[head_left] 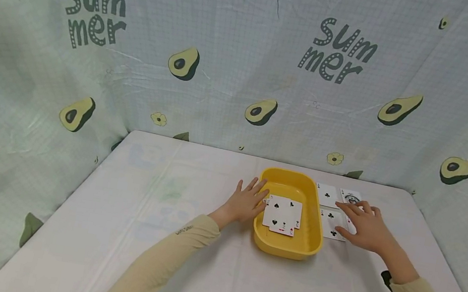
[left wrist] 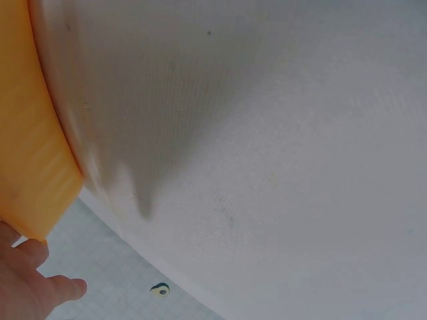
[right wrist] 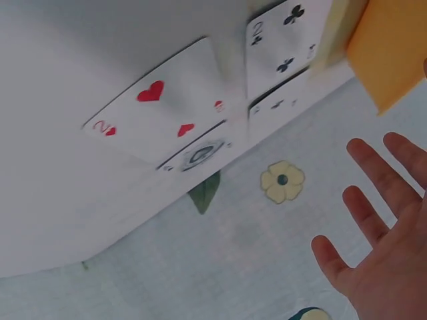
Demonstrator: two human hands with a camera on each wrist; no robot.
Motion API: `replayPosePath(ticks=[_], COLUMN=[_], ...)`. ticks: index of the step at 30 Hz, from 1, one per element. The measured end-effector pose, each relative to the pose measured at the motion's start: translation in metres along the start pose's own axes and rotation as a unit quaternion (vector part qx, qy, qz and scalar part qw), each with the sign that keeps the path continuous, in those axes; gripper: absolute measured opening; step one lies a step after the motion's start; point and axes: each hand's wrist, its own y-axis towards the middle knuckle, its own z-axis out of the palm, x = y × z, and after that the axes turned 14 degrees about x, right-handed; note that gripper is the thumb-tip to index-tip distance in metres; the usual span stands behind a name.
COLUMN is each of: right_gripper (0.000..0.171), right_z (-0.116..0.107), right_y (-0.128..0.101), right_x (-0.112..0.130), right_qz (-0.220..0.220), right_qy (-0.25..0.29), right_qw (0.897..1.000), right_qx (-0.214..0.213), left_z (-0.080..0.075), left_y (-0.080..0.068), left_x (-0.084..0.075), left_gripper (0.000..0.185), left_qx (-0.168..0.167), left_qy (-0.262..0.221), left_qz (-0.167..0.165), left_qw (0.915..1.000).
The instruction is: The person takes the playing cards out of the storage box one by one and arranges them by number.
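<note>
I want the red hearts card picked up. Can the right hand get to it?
Probably yes. The right hand is open, right over the cards beside the yellow tray. The two of hearts lies face up on the table with nothing on top of it.

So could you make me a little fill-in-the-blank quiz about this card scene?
1. The tray holding playing cards is coloured ____.
2. The left hand rests against the tray's ____ side.
3. The red card beside the right hand is the two of ____.

Missing words: yellow; left; hearts.
</note>
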Motion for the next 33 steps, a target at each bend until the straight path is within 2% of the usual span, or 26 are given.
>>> replayPosePath(ticks=[6, 7, 10, 13, 14, 18, 33], right_gripper=[0.056, 0.056, 0.055, 0.055, 0.055, 0.056, 0.056], right_z=[-0.002, -0.002, -0.003, -0.004, -0.005, -0.004, 0.003], right_y=[0.008, 0.009, 0.013, 0.017, 0.019, 0.024, 0.045], right_x=[0.022, 0.025, 0.032, 0.039, 0.041, 0.047, 0.072], right_qz=[-0.028, -0.032, -0.042, -0.05, -0.052, -0.067, -0.101], right_qy=[0.007, 0.009, 0.011, 0.013, 0.012, 0.007, 0.014], right_qw=[1.0, 0.999, 0.999, 0.999, 0.999, 0.998, 0.995], right_qx=[-0.006, -0.008, -0.007, -0.004, -0.003, -0.008, 0.019], left_z=[0.001, 0.008, 0.007, 0.006, -0.002, -0.003, -0.007], left_y=[-0.001, 0.005, 0.003, 0.002, -0.004, -0.004, -0.005], left_x=[0.001, 0.006, 0.006, 0.004, -0.001, -0.002, -0.003], left_gripper=[0.047, 0.049, 0.05, 0.049, 0.047, 0.047, 0.047], left_qx=[-0.004, -0.016, -0.014, -0.013, -0.001, 0.003, 0.008], left_qy=[-0.024, -0.021, -0.027, -0.021, -0.024, -0.003, 0.0], left_qz=[0.011, 0.019, 0.02, 0.016, 0.008, -0.004, -0.003], left_qw=[0.9996, 0.9995, 0.9993, 0.9996, 0.9997, 1.0, 1.0])
